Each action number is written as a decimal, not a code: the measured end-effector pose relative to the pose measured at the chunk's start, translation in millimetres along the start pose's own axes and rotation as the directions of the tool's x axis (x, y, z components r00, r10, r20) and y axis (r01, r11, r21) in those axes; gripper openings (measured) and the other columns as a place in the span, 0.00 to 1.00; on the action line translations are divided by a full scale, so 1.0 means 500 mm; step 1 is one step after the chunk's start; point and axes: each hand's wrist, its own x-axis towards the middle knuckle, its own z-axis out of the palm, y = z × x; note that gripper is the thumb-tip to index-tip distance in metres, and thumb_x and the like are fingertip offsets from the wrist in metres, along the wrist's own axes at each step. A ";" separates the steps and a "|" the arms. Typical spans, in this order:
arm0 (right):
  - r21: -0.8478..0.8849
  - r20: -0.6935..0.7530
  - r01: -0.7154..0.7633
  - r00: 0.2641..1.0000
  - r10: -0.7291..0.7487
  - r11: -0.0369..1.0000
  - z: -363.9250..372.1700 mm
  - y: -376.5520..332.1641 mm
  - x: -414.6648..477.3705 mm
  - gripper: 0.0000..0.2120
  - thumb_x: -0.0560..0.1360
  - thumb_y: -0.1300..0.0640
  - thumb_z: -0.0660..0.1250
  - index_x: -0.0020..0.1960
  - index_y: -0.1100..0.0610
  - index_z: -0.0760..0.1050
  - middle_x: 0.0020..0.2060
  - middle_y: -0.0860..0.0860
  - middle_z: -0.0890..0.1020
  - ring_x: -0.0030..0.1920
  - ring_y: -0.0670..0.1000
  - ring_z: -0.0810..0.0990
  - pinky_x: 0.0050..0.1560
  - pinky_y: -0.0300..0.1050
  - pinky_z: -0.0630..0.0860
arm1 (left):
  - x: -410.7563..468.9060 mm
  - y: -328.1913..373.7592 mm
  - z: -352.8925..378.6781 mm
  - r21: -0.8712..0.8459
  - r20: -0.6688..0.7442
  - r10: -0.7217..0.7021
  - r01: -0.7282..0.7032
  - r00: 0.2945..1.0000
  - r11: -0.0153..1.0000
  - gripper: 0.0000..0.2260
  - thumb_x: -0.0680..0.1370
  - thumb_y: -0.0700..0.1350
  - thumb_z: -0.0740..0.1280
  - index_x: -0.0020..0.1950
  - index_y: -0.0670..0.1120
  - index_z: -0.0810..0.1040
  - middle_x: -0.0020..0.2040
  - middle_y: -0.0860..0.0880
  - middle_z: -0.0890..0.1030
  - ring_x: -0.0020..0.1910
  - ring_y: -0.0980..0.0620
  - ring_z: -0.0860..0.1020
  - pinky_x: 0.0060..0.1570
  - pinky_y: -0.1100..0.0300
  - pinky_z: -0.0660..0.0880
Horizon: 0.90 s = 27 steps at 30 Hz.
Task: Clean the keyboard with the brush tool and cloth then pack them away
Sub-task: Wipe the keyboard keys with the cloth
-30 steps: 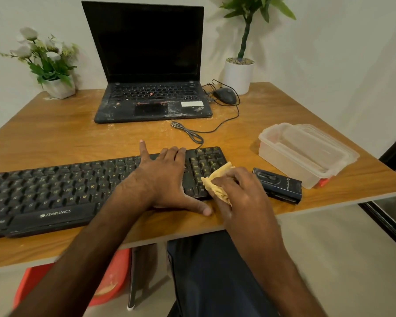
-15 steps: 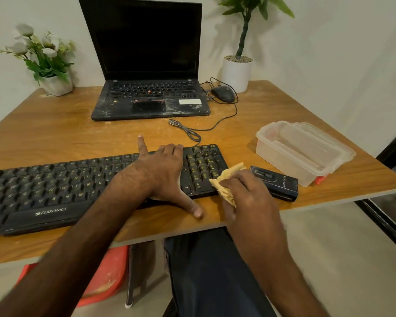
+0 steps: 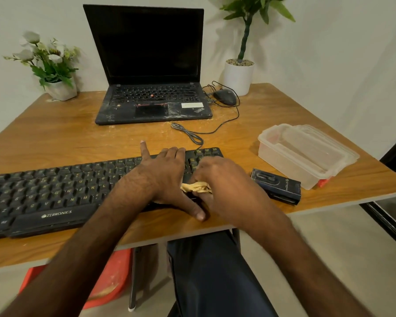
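Note:
A long black keyboard (image 3: 55, 191) lies along the near edge of the wooden table (image 3: 78, 133). My left hand (image 3: 167, 175) rests flat on its right part, fingers straight, thumb on the table in front. My right hand (image 3: 224, 184) holds a crumpled yellow cloth (image 3: 196, 187) and presses it onto the keys at the keyboard's right end, right beside my left hand. A small black box (image 3: 276, 185) lies just right of the keyboard. The brush tool itself is not visible.
A clear plastic container (image 3: 306, 154) with its lid on stands at the right. An open black laptop (image 3: 151, 76), a wired mouse (image 3: 224, 96) and its cable sit at the back. Two potted plants (image 3: 53, 65) (image 3: 240, 72) stand in the far corners.
My right hand has carried the cloth left from the keyboard's right edge onto the keys, close against my left hand. The left hand has stayed in place.

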 end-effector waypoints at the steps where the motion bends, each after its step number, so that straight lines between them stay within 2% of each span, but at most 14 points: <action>1: 0.006 -0.019 0.011 1.000 -0.011 1.000 -0.004 0.007 0.014 0.13 0.77 0.56 0.70 0.61 0.50 0.80 0.56 0.48 0.77 0.59 0.49 0.73 0.58 0.45 0.72 | 0.000 0.001 -0.002 -0.001 0.006 0.002 -0.002 1.000 1.000 0.69 0.55 0.79 0.67 0.81 0.42 0.39 0.82 0.46 0.46 0.81 0.47 0.46 0.70 0.28 0.34; 3: 0.032 -0.056 0.000 0.998 0.001 0.999 -0.008 0.021 0.044 0.11 0.75 0.55 0.72 0.57 0.50 0.81 0.52 0.48 0.80 0.55 0.50 0.76 0.54 0.47 0.75 | -0.003 0.002 -0.005 -0.009 0.017 0.001 0.000 1.000 1.000 0.69 0.54 0.79 0.67 0.81 0.44 0.40 0.82 0.47 0.47 0.81 0.47 0.46 0.70 0.27 0.35; 5: 0.050 -0.049 -0.039 0.998 0.041 0.998 -0.008 0.031 0.073 0.12 0.73 0.53 0.74 0.56 0.51 0.81 0.52 0.49 0.80 0.54 0.51 0.77 0.53 0.48 0.75 | -0.002 0.004 -0.006 -0.022 0.010 0.002 -0.002 1.000 1.000 0.69 0.54 0.79 0.67 0.81 0.45 0.41 0.82 0.47 0.47 0.81 0.47 0.47 0.70 0.27 0.35; 9: -0.008 -0.054 -0.098 0.994 0.098 0.995 -0.002 0.021 0.071 0.12 0.76 0.52 0.71 0.59 0.53 0.80 0.52 0.49 0.74 0.54 0.51 0.75 0.47 0.43 0.67 | -0.002 0.003 -0.003 -0.046 -0.002 -0.013 0.013 1.000 0.999 0.69 0.55 0.79 0.69 0.81 0.44 0.41 0.82 0.47 0.48 0.81 0.47 0.47 0.70 0.27 0.35; 11: -0.020 -0.015 -0.070 0.997 0.070 0.997 0.000 0.004 0.030 0.13 0.78 0.53 0.68 0.62 0.52 0.79 0.55 0.49 0.73 0.56 0.50 0.73 0.48 0.42 0.67 | 0.000 0.004 0.000 -0.038 0.001 -0.019 0.019 1.000 0.999 0.69 0.55 0.79 0.69 0.81 0.44 0.40 0.82 0.48 0.47 0.81 0.48 0.46 0.70 0.27 0.34; 14: -0.005 0.059 -0.023 0.998 0.024 1.000 -0.011 -0.008 -0.020 0.16 0.79 0.56 0.67 0.65 0.51 0.78 0.59 0.48 0.72 0.59 0.49 0.71 0.56 0.46 0.71 | 0.002 0.003 0.001 -0.032 -0.007 -0.015 0.015 1.000 0.999 0.70 0.54 0.79 0.69 0.81 0.43 0.39 0.82 0.47 0.47 0.81 0.47 0.47 0.69 0.26 0.35; 17: 0.005 0.079 -0.004 0.997 0.004 1.000 -0.015 -0.002 -0.038 0.17 0.77 0.56 0.69 0.65 0.50 0.78 0.59 0.46 0.72 0.59 0.47 0.72 0.56 0.46 0.72 | 0.002 0.003 -0.001 -0.035 0.000 -0.010 0.010 1.000 0.999 0.72 0.50 0.80 0.66 0.80 0.42 0.39 0.82 0.47 0.47 0.81 0.48 0.48 0.70 0.25 0.36; 19: 0.010 0.084 -0.008 0.996 0.008 1.000 -0.014 0.001 -0.035 0.16 0.77 0.55 0.70 0.64 0.49 0.79 0.59 0.46 0.73 0.58 0.47 0.73 0.57 0.46 0.73 | 0.000 0.002 0.001 -0.033 0.000 -0.002 0.002 1.000 0.999 0.72 0.51 0.80 0.67 0.80 0.42 0.39 0.82 0.47 0.47 0.81 0.48 0.47 0.70 0.26 0.37; 21: 0.034 0.030 -0.036 0.999 0.035 0.999 -0.015 0.015 -0.008 0.14 0.76 0.56 0.70 0.62 0.50 0.80 0.56 0.47 0.75 0.55 0.47 0.74 0.56 0.46 0.73 | -0.003 0.002 0.001 -0.035 -0.008 -0.001 0.001 1.000 0.999 0.70 0.55 0.79 0.69 0.81 0.42 0.39 0.82 0.47 0.46 0.81 0.47 0.46 0.70 0.27 0.36; 24: 0.053 -0.093 -0.079 0.992 0.084 0.995 -0.007 0.044 0.054 0.11 0.76 0.55 0.71 0.58 0.52 0.82 0.52 0.49 0.78 0.52 0.49 0.76 0.53 0.47 0.74 | -0.005 0.003 0.000 -0.054 -0.005 0.001 -0.002 1.000 0.999 0.69 0.55 0.79 0.68 0.81 0.43 0.40 0.82 0.47 0.45 0.81 0.47 0.45 0.70 0.27 0.34; 27: 0.034 -0.161 -0.137 0.977 0.140 0.990 0.018 0.044 0.077 0.13 0.79 0.53 0.68 0.63 0.52 0.79 0.55 0.49 0.76 0.57 0.49 0.73 0.55 0.42 0.71 | -0.001 0.001 0.000 -0.061 -0.005 0.006 -0.006 1.000 0.998 0.70 0.54 0.80 0.68 0.81 0.45 0.40 0.82 0.48 0.45 0.81 0.48 0.45 0.69 0.26 0.33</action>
